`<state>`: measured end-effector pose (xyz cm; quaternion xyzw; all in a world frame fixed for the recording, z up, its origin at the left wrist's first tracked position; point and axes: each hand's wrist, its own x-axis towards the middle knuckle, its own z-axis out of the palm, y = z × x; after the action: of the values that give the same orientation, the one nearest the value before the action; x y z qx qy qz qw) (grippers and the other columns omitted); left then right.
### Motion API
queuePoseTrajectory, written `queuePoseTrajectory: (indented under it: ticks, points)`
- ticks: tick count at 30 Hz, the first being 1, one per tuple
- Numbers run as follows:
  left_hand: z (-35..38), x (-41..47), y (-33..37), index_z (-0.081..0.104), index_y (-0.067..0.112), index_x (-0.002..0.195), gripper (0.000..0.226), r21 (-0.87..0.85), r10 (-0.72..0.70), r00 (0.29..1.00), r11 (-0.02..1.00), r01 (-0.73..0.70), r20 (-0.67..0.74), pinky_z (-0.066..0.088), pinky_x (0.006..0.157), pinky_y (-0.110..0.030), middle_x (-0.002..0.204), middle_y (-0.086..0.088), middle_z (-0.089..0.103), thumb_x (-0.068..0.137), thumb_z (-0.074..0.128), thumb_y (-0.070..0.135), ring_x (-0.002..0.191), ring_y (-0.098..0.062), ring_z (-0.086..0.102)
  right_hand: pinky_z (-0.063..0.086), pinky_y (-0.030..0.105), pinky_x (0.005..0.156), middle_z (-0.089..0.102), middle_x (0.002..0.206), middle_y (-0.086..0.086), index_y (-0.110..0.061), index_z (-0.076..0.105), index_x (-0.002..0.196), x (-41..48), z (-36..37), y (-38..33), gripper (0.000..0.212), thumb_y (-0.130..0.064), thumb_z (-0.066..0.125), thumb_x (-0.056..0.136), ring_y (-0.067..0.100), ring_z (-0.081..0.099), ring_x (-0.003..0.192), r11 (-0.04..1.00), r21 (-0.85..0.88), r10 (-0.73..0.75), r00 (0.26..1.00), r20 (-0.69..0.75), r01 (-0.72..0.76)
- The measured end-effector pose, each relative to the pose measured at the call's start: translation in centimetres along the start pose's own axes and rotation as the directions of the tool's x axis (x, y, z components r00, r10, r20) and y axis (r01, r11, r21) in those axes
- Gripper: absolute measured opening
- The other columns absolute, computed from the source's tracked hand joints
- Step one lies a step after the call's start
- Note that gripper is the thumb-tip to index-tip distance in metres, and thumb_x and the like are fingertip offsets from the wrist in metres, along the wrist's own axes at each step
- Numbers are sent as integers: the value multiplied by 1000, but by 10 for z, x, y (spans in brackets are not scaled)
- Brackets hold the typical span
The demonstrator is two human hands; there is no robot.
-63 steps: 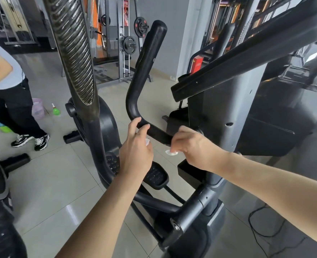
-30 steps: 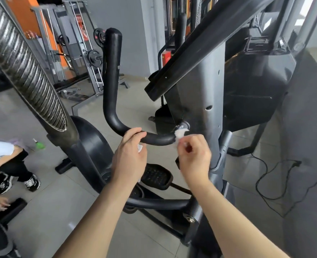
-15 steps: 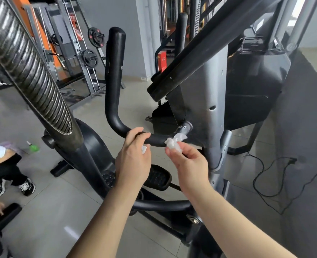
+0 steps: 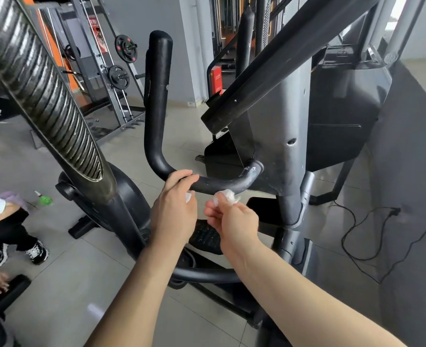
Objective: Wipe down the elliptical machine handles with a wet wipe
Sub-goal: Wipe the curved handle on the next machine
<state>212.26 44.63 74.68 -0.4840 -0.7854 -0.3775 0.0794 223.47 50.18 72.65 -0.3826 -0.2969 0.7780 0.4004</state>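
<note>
A black curved handle (image 4: 156, 101) of the elliptical machine rises from a grey column (image 4: 282, 136) and bends upward. My left hand (image 4: 175, 211) grips the low horizontal part of the handle, with a bit of white wipe showing under its fingers. My right hand (image 4: 232, 221) pinches a crumpled white wet wipe (image 4: 225, 196) just below the handle's underside, close to the bend by the column. A ribbed black moving handle (image 4: 39, 91) crosses the upper left foreground.
A second person (image 4: 4, 229) crouches at the left edge near a green spray bottle (image 4: 44, 199). A weight rack (image 4: 106, 78) stands behind. A black cable (image 4: 362, 234) trails on the floor at right. The pedal (image 4: 205, 236) sits below my hands.
My right hand with the wipe has come off the handle's end by the column and slid left and down beneath the bar. My left hand keeps its grip.
</note>
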Motion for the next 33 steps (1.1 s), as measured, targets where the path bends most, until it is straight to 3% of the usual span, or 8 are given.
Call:
queuePoseTrajectory:
  ticks: [5, 11, 17, 20, 23, 27, 30, 33]
  points:
    - [4, -4, 0, 68, 23, 132, 43, -30, -1, 999, 1000, 0, -35, 55, 81, -34, 141, 23, 52, 95, 60, 1, 111, -3, 55, 54, 23, 56, 76, 76, 8, -5, 71, 86, 1, -11, -3, 27, -20, 58, 106, 18, 70, 63, 990, -88, -114, 993, -35, 111]
    - [1, -4, -2, 69, 21, 132, 48, -64, 3, 1000, 998, -5, -31, 48, 87, -24, 143, 21, 54, 94, 56, -5, 120, -1, 54, 60, 27, 64, 79, 85, 13, -4, 70, 88, 1, 20, 11, 31, -20, 53, 109, 24, 77, 74, 993, -106, -39, 987, 159, 56]
    - [3, -4, 0, 70, 21, 130, 42, -51, -9, 999, 999, 7, -45, 44, 83, -18, 141, 21, 55, 95, 60, 0, 117, 0, 51, 57, 27, 61, 76, 79, 12, -3, 70, 89, 13, -25, -11, 25, -10, 52, 106, 26, 73, 70, 987, -84, -144, 989, -39, 140]
    - [4, -5, 3, 70, 19, 129, 36, -32, -22, 998, 999, 20, -52, 42, 86, -16, 140, 20, 56, 96, 64, 6, 119, -2, 51, 57, 32, 65, 73, 75, 6, -11, 69, 87, 30, -45, -42, 27, -18, 52, 107, 22, 68, 69, 947, -222, -263, 957, -121, 232]
    - [5, -3, 9, 71, 19, 127, 31, -12, -59, 996, 998, 58, -63, 46, 89, -24, 137, 19, 57, 96, 69, 20, 112, -4, 59, 50, 22, 72, 67, 81, -9, -20, 65, 78, 35, -61, -64, 34, -32, 52, 107, 9, 63, 74, 698, -639, -409, 912, 13, 323]
    - [5, -2, 15, 71, 18, 126, 32, -20, -108, 992, 994, 107, -67, 44, 87, -25, 135, 19, 57, 95, 70, 26, 111, -10, 63, 39, 5, 70, 54, 98, -7, -20, 61, 75, 27, -66, -77, 30, -3, 57, 100, 1, 50, 87, 38, -823, -638, 648, 416, 566]
    - [6, -5, 19, 69, 18, 129, 34, -5, -118, 991, 993, 117, -62, 46, 83, -26, 138, 19, 55, 96, 70, 25, 110, -12, 65, 40, 6, 79, 56, 102, 2, 1, 74, 108, 24, -51, -76, 17, -2, 58, 101, 5, 57, 96, -90, -751, -593, 571, 568, 654]
    - [7, -8, 21, 68, 18, 132, 37, -10, -115, 991, 993, 115, -61, 49, 84, -27, 142, 19, 54, 96, 70, 24, 113, -11, 65, 39, 17, 89, 58, 108, 9, 4, 73, 114, 19, -43, -71, 21, -4, 62, 98, 8, 50, 101, -190, -654, -539, 479, 693, 732]
